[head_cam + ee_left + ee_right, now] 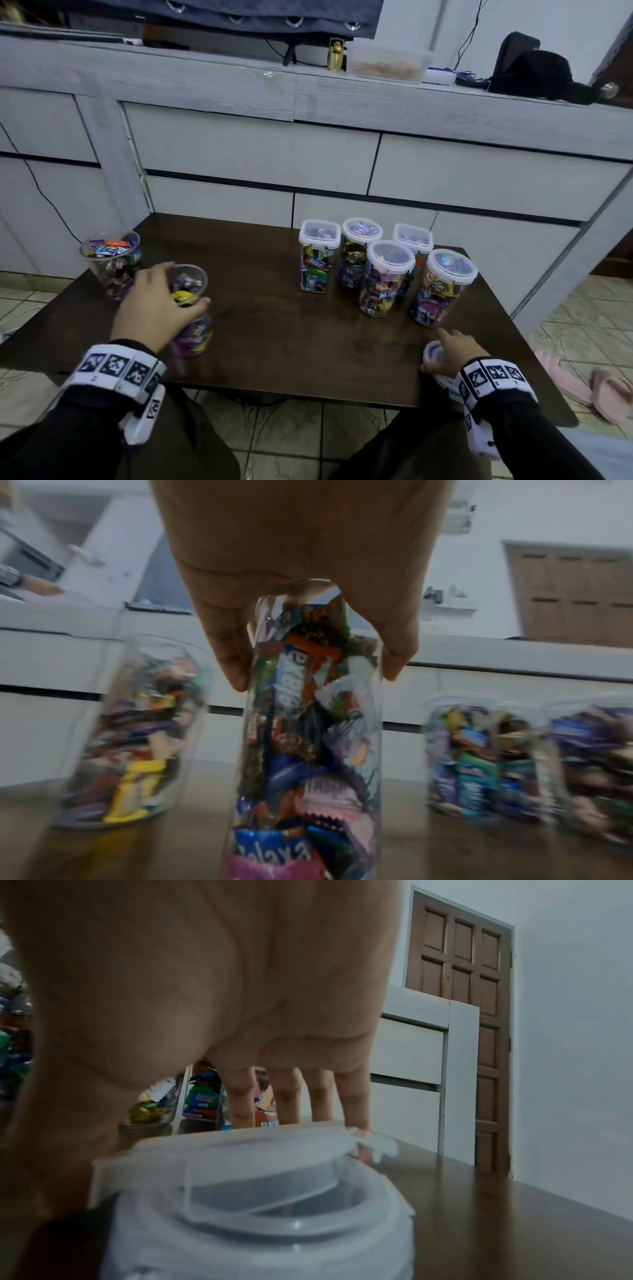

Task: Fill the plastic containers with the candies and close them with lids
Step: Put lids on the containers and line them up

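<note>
Plastic container (191, 308) — upright; left-hand (154, 301) grip

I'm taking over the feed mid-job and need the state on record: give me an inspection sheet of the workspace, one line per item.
Surface: dark wooden table, in front of a grey cabinet.
Job's things: five lidded containers full of candies at the far right; two open containers, one held, one at the far left; stacked lids at the near right edge.
Clutter: nothing seen on the table.
Hands: left hand grips the held open container from above; right hand takes the top lid of the stack.
Cables: one runs down the cabinet at left.
Surroundings: tiled floor, pink slippers, brown door.
</note>
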The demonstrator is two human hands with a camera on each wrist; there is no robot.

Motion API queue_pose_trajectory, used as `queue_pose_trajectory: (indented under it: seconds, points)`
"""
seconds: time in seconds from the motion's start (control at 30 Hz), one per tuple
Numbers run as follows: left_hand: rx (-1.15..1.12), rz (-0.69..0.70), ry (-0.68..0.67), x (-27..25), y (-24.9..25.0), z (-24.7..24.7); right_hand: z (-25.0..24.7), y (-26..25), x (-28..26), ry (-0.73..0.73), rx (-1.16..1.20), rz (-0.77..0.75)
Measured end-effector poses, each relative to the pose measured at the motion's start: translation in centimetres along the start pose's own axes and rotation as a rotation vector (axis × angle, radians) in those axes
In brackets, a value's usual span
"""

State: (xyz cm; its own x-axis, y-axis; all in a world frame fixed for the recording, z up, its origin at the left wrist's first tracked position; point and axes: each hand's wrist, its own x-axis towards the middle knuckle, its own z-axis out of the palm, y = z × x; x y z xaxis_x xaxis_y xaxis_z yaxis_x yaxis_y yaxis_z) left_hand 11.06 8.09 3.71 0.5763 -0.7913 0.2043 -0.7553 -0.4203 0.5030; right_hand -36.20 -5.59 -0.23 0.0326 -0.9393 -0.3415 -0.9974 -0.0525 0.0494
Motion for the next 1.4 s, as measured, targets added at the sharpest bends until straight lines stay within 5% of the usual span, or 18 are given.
queue_pose_trajectory:
  seconds: [0.37, 0.7, 0.87, 1.4]
  points:
    - [-0.24, 0.463, -0.319, -3.7, 12.2, 7.2, -3.6, -4.3, -2.5, 0.033, -0.066, -0.256]
    - [-0.829, 0.329, -0.504, -4.2, 13.1, 10.9, -11.9, -10.1, -7.9, 0.435, 0.146, -0.625]
    - [-0.933, 0.333, -0.537, -4.4, 13.0, 11.7, -10.6, -14.4, -7.3, 0.378, 0.163, -0.753]
    - [-0.939, 0.384, -0.664, -3.4, 12.5, 12.8, -6.8, -16.7, -5.4, 0.317, 0.029, -0.733]
